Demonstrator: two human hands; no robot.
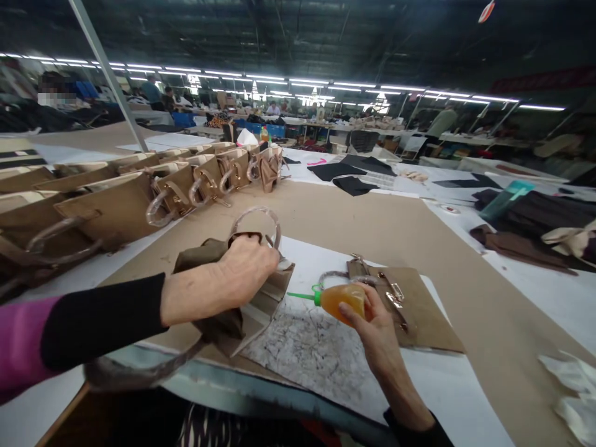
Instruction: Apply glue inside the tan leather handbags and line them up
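Observation:
My left hand (242, 267) is closed over the top of an olive-brown handbag (233, 304) with a plastic-wrapped handle, pressing it down on a white sheet (316, 347). My right hand (372, 323) grips a small orange glue bottle (342, 299) whose green nozzle points left toward the bag's side. A flat tan bag piece (419, 310) with metal clasps lies just right of the bottle.
A row of several finished tan handbags (177, 186) lines the table's left side. Black fabric pieces (347, 174) lie farther back, dark cloth (526, 242) at the right, white rags (572, 391) at the near right corner. Other people work at distant tables.

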